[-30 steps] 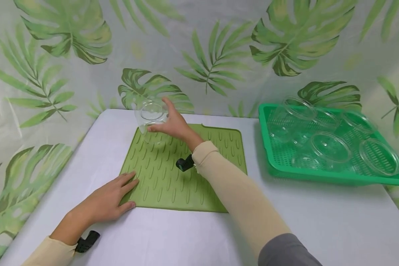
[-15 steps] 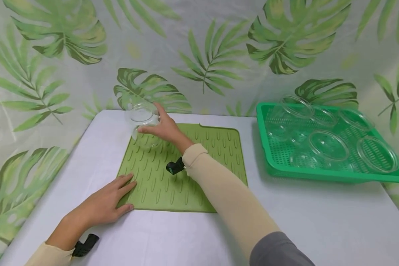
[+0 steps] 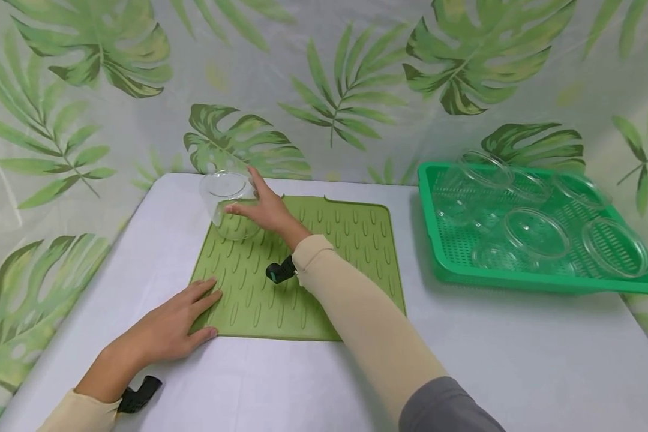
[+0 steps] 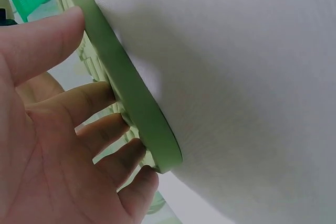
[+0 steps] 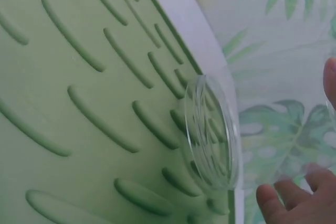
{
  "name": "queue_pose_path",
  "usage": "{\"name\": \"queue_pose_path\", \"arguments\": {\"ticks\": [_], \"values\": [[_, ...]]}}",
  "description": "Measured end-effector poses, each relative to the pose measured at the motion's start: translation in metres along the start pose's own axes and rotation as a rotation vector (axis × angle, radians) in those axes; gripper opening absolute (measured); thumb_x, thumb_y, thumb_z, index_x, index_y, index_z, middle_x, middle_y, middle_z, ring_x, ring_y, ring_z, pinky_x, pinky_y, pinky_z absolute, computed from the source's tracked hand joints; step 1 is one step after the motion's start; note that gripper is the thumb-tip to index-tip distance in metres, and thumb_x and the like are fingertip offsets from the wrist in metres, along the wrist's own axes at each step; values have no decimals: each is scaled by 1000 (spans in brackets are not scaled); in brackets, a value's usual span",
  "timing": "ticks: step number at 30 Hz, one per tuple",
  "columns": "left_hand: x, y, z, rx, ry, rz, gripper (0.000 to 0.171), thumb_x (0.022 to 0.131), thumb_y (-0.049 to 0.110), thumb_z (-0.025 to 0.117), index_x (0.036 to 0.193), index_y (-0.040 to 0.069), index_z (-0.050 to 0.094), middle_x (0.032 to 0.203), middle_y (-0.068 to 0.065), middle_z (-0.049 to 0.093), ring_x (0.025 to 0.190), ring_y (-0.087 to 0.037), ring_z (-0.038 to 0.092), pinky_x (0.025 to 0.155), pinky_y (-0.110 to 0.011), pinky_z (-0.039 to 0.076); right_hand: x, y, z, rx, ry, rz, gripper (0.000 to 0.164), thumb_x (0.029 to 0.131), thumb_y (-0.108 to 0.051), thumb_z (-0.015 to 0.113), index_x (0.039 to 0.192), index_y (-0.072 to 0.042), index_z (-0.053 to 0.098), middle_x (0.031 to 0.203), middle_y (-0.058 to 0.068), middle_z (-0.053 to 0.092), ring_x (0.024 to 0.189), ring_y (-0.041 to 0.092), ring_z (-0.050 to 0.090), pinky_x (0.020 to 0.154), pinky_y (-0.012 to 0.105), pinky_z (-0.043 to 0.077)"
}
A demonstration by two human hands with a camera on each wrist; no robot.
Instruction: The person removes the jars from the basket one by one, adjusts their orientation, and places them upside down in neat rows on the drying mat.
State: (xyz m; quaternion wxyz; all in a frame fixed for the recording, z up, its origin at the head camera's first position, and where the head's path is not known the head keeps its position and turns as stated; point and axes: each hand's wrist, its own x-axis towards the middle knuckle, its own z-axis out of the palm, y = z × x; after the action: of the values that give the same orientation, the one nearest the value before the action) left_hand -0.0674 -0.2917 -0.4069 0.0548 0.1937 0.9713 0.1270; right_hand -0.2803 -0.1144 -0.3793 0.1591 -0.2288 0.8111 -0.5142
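My right hand grips a clear plastic cup from its right side, thumb in front and fingers behind. The cup stands bottom up at the far left corner of a green ridged mat. In the right wrist view, its lipped rim sits right at the mat surface, near the edge. My left hand rests on the mat's near left corner with fingers spread. Seen from the left wrist, those fingertips and the thumb lie along the mat's thick edge.
On the right stands a green slotted basket with several clear cups lying in it at different tilts. A white cloth covers the table. Behind it hangs a leaf-patterned curtain.
My right hand has moved the cup slightly left and down onto the mat's far left corner. My left hand has stayed at the near left corner.
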Motion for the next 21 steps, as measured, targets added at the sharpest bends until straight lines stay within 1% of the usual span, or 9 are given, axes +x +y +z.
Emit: {"name": "queue_pose_path", "arguments": {"ticks": [5,10,14,17,21], "values": [[-1,1,-1,-8,-9,-11,64,91,32,69,143,-1,50,156,-24,37,141,-49,37,112,-60,39,-3,4,5,45,35,-2,98,88,-45,73,158,-45,3,168,-5,17,154,22,26,121,50,34],[0,2,-1,2,-1,-3,64,91,33,69,142,-1,51,155,-24,39,140,-49,39,111,-60,39,-6,7,7,90,61,0,96,88,-40,74,155,-50,6,167,-3,20,153,26,27,120,52,35],[1,2,0,11,11,4,64,91,33,70,142,-1,51,155,-24,39,140,-49,39,111,-60,39,-8,7,6,116,62,-7,95,90,-36,74,155,-50,6,167,1,20,152,30,28,118,55,36],[0,1,1,8,14,4,64,90,33,70,142,-1,51,155,-24,39,140,-49,39,111,-60,39,-8,6,6,107,46,-2,96,90,-38,73,156,-49,5,167,2,20,152,30,28,117,55,37],[-2,-1,3,3,25,0,64,91,33,70,143,0,51,155,-23,39,140,-49,39,111,-60,39,-8,2,4,78,29,12,102,88,-33,76,159,-39,3,168,4,15,155,29,21,120,54,33]]}}
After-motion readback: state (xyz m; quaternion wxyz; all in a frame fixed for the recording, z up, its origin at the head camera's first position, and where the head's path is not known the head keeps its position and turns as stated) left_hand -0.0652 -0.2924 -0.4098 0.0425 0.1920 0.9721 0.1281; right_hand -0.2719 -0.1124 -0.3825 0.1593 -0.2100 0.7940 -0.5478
